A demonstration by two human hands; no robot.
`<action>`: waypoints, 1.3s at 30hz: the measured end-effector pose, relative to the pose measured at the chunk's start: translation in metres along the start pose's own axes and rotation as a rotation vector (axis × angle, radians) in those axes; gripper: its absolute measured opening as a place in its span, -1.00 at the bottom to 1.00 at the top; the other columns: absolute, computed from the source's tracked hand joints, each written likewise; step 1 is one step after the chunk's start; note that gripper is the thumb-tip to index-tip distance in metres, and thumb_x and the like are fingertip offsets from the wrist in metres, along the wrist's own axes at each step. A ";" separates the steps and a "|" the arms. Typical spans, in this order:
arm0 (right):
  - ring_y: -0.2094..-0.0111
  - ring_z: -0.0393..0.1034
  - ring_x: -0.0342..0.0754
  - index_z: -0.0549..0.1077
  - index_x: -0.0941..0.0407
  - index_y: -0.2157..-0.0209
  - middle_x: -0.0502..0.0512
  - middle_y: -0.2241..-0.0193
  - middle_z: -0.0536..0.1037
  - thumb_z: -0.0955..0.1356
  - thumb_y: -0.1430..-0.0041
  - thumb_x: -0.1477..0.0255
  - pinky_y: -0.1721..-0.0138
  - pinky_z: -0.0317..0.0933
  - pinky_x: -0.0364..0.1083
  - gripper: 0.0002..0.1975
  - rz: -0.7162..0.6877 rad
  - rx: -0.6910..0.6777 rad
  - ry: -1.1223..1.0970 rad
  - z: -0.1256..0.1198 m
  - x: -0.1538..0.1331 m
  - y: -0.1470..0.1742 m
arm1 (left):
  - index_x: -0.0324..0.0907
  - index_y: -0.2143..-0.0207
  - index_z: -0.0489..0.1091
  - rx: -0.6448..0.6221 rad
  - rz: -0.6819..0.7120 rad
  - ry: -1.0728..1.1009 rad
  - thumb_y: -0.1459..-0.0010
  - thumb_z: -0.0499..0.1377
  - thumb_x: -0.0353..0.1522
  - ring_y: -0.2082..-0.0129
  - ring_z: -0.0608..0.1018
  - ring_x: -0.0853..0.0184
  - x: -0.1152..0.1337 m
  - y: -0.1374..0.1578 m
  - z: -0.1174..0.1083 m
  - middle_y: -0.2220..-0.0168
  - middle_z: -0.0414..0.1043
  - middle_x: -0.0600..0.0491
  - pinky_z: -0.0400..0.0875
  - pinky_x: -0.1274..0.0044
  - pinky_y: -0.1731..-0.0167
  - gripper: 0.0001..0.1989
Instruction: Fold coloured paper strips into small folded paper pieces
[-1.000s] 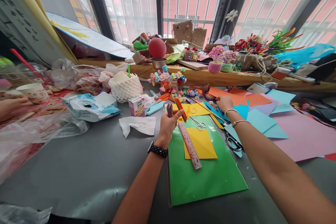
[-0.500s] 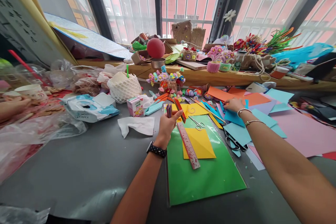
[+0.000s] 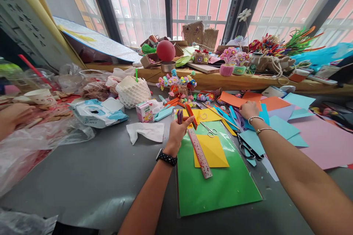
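My left hand (image 3: 178, 132) is closed around folded paper pieces. An orange folded paper (image 3: 190, 115) sticks out past the thumb, and a purple folded paper (image 3: 179, 116) stands up between the fingers. Below it a pink patterned ruler (image 3: 200, 154) lies across a yellow paper square (image 3: 216, 148) on a green sheet (image 3: 217, 194). Small scissors (image 3: 209, 129) rest near the top of that sheet. My right hand (image 3: 249, 111) reaches into the pile of coloured paper, its fingers closed on a blue paper (image 3: 264, 114). Its fingertips are partly hidden.
Black-handled scissors (image 3: 249, 150) lie under my right forearm, beside light-blue sheets (image 3: 281, 126) and a large pink sheet (image 3: 322, 136). To the left are a wet wipe pack (image 3: 96, 114), a small pink box (image 3: 144, 112) and a tissue (image 3: 146, 132). Another person's hand (image 3: 16, 117) is at the far left.
My right hand has shifted slightly within the paper pile, and the blue paper there is now tilted up, with purple paper showing beside it. My left hand keeps its hold.
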State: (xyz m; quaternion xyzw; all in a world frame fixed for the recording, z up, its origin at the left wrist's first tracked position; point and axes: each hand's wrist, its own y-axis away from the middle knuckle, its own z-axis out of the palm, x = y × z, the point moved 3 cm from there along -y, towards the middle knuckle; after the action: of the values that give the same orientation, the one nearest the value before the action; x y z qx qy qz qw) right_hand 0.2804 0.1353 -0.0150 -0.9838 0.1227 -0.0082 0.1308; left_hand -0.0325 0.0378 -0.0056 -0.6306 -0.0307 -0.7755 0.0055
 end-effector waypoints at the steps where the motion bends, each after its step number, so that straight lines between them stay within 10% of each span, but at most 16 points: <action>1: 0.14 0.16 0.22 0.51 0.24 0.41 0.37 0.24 0.38 0.26 0.03 0.41 0.31 0.13 0.02 -0.76 0.036 0.022 -0.038 -0.004 -0.001 -0.001 | -0.29 0.52 0.31 0.003 -0.005 0.000 0.34 0.27 -0.19 0.80 0.00 0.63 0.000 0.000 0.000 0.80 -0.07 0.30 -0.16 0.66 0.78 -0.62; 10: 0.42 0.36 -0.04 0.42 0.23 0.44 0.21 0.43 0.50 0.28 0.07 0.41 0.44 0.22 -0.11 -0.82 0.275 0.228 -0.886 -0.034 0.002 -0.014 | -0.30 0.53 0.32 0.009 -0.003 -0.014 0.36 0.28 -0.19 0.80 0.01 0.63 0.000 0.000 0.000 0.80 -0.06 0.30 -0.16 0.66 0.78 -0.61; 14: 0.51 0.34 -0.12 0.37 0.21 0.46 0.14 0.50 0.47 0.29 0.08 0.37 0.51 0.21 -0.14 -0.83 0.154 0.141 -1.195 -0.048 -0.018 0.000 | -0.29 0.51 0.33 0.007 0.008 -0.013 0.35 0.28 -0.19 0.80 0.03 0.63 -0.001 -0.002 0.000 0.80 -0.03 0.29 -0.13 0.67 0.78 -0.62; 22: 0.53 0.30 -0.12 0.47 0.11 0.57 0.03 0.54 0.49 0.38 0.23 0.28 0.51 0.12 -0.16 -0.81 -0.459 -0.333 -0.924 -0.063 -0.085 0.072 | -0.30 0.49 0.33 0.036 -0.001 -0.031 0.35 0.27 -0.18 0.80 0.05 0.62 -0.001 -0.001 0.000 0.79 -0.01 0.29 -0.13 0.67 0.78 -0.59; 29: 0.61 0.32 -0.10 0.45 0.13 0.61 0.04 0.64 0.46 0.34 0.18 0.34 0.57 0.13 -0.14 -0.85 -0.237 -0.387 -0.810 -0.043 -0.079 0.080 | -0.30 0.49 0.32 0.026 0.007 -0.046 0.32 0.27 -0.19 0.81 0.04 0.62 0.000 -0.001 0.002 0.81 -0.04 0.30 -0.14 0.67 0.79 -0.61; 39: 0.47 0.35 -0.09 0.50 0.16 0.52 0.07 0.51 0.52 0.33 0.19 0.39 0.51 0.12 -0.19 -0.84 -0.437 -0.647 -0.537 -0.040 -0.099 0.095 | -0.29 0.51 0.31 0.063 -0.009 -0.028 0.34 0.28 -0.21 0.82 0.05 0.62 0.002 0.001 0.004 0.82 -0.01 0.29 -0.13 0.67 0.79 -0.62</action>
State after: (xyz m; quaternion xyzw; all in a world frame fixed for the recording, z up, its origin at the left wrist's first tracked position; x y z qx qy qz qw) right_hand 0.1593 0.0603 0.0004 -0.9441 -0.1290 0.2578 -0.1600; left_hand -0.0289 0.0371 -0.0033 -0.6407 -0.0581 -0.7653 0.0212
